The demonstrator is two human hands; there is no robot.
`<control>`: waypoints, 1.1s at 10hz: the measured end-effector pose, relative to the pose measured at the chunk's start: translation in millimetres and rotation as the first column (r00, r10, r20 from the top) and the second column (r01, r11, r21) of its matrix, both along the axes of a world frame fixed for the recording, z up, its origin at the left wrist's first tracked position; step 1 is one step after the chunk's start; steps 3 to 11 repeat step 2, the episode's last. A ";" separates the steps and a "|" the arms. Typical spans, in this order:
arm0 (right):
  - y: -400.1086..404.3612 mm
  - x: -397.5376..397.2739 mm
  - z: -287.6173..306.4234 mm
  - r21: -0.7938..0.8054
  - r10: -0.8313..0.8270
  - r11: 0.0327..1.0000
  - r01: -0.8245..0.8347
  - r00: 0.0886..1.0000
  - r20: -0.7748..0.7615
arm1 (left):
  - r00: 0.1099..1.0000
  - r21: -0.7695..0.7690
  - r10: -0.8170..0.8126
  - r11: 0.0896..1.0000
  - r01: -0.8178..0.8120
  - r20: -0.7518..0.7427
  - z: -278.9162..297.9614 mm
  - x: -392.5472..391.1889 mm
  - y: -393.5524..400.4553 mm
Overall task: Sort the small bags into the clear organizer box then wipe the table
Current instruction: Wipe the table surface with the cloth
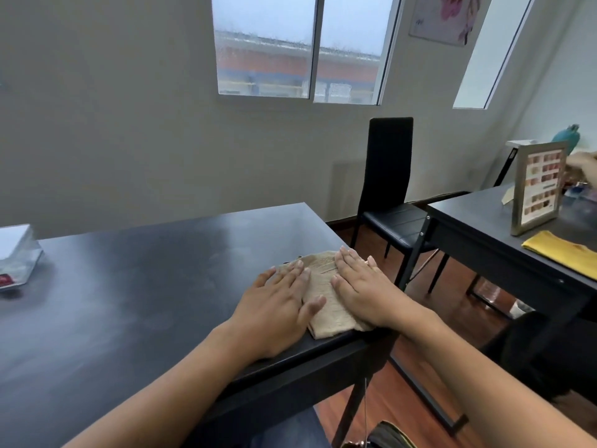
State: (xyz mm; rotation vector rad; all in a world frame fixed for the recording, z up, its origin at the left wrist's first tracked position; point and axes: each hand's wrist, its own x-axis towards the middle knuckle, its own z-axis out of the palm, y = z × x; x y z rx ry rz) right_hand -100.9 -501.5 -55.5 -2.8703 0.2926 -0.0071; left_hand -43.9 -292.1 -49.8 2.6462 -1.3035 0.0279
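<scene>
A beige cloth [326,302] lies folded at the right front corner of the black table [145,286]. My left hand [277,305] rests flat on the cloth's left side, fingers together and stretched out. My right hand [361,286] lies flat on its right side in the same way. Neither hand grips anything. The clear organizer box [16,257] stands at the table's far left edge, partly cut off by the frame, with something red showing low in it. No small bags are visible on the tabletop.
A black chair [387,195] stands beyond the table's right end. A second black table [504,240] on the right carries a framed card [539,185] and a yellow cloth [562,250]. Another person's hand [584,166] shows at the right edge.
</scene>
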 end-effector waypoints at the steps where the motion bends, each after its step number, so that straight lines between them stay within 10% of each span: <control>1: 13.8 5.8 4.4 0.114 -0.042 0.993 0.026 0.989 0.143 | 0.998 -0.101 0.062 0.993 -0.063 -0.010 6.7 6.9 27.5; 11: 52.2 24.6 10.8 0.122 0.013 0.992 -0.045 0.967 0.256 | 0.989 -0.136 0.149 0.980 -0.146 0.012 14.3 17.9 63.8</control>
